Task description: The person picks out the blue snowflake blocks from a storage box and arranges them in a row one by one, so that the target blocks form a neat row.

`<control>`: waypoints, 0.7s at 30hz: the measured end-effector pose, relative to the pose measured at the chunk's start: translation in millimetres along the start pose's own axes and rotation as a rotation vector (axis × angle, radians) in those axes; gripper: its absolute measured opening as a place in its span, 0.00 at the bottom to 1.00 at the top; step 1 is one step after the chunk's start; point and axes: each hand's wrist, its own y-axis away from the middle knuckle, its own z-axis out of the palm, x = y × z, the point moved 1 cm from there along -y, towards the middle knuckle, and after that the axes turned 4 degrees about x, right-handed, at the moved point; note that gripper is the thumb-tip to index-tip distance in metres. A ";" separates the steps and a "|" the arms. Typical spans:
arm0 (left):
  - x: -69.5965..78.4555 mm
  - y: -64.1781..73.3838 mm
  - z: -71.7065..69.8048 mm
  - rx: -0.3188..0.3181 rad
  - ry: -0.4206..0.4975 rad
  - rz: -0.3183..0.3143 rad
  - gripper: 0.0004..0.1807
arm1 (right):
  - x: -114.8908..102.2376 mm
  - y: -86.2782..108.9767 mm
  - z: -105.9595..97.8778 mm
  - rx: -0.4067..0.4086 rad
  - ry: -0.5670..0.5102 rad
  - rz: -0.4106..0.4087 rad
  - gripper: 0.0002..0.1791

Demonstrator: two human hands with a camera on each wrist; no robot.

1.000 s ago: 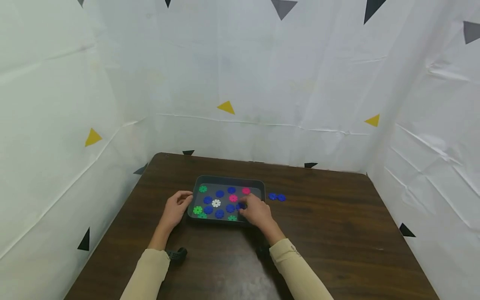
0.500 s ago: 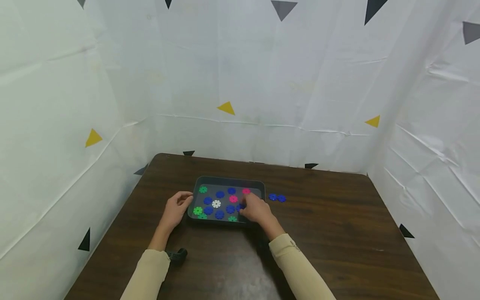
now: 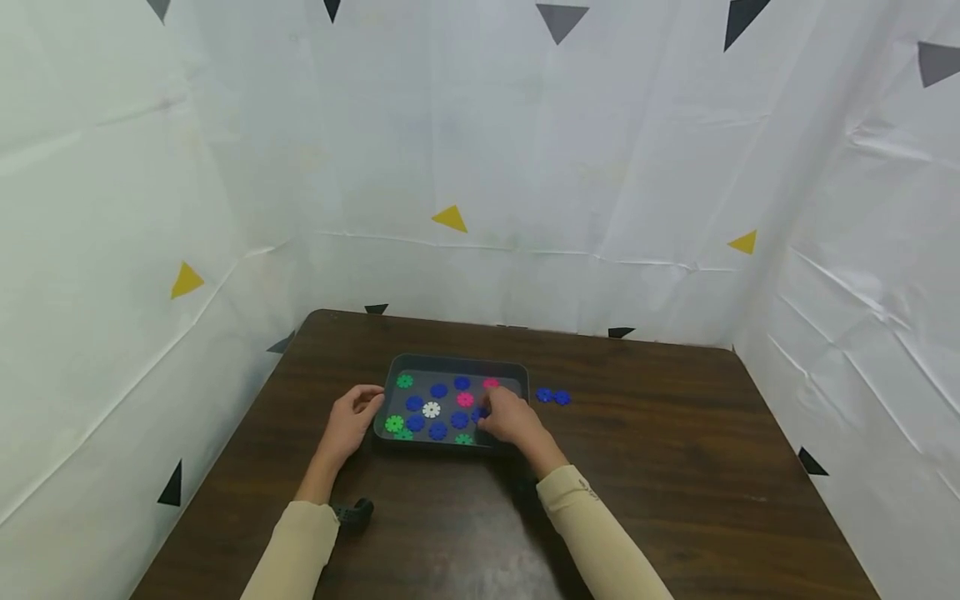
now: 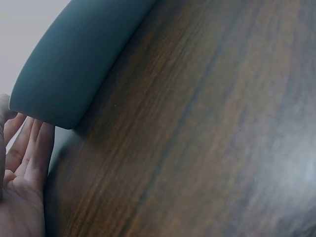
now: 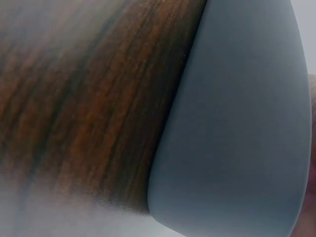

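A dark grey tray (image 3: 429,362) lies on the table with notched, flower-like plastic discs spread over its bottom. My left hand (image 3: 348,421) holds the tray's left side; in the left wrist view its thumb and fingers meet the end of the tray wall (image 4: 74,64). Inside the tray's right part, my right hand (image 3: 512,419) has thumb and fingertips around a blue notched disc (image 3: 477,414), partly hidden by them. Pink (image 3: 465,400), green (image 3: 405,381) and white (image 3: 431,410) discs lie nearby. The right wrist view shows mostly the tray's outer wall (image 5: 232,118), which hides the fingers.
Two blue discs (image 3: 553,397), joined or side by side, lie on the brown wooden table (image 3: 660,467) just right of the tray. A black device (image 3: 354,514) sits at the left wrist. White sheets (image 3: 525,167) with triangles enclose the table's back and sides.
The right fingers shift slightly at the blue disc, and the view tilts a little. The left hand and the tray keep their places.
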 end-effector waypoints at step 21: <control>-3.2 -2.2 1.3 0.008 -0.026 0.000 0.24 | 8.3 7.0 0.9 0.058 -0.095 -0.016 0.08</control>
